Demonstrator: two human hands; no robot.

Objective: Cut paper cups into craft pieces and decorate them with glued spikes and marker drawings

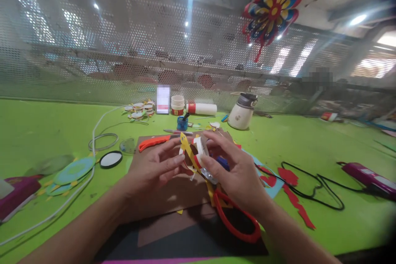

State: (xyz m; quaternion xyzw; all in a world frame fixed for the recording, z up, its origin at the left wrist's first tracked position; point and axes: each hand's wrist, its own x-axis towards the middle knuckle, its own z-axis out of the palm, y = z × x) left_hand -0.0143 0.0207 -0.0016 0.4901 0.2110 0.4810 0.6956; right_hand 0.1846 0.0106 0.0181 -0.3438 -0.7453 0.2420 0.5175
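Observation:
Both my hands meet over a brown card sheet (173, 192) on the green table (37, 128). Between them is a small paper craft piece (193, 151) made of yellow, white and red strips. My left hand (154, 169) pinches its left side with curled fingers. My right hand (230, 169) grips its right side, fingers closed round it. Red-handled scissors (230, 218) lie under my right wrist, blades hidden beneath the hand. A blue piece (223, 162) peeks out from under my right fingers.
An orange cutter (153, 143), a black-rimmed disc (111, 159), round paper flowers (72, 172), a white cable (95, 132), a glue pot (182, 123), a white jar (177, 105), a tube (201, 109) and a jug (242, 111) lie about. Red scraps (292, 192), a black cord (321, 185) and purple tools (368, 177) sit right. A paper pinwheel (272, 6) hangs on the mesh wall.

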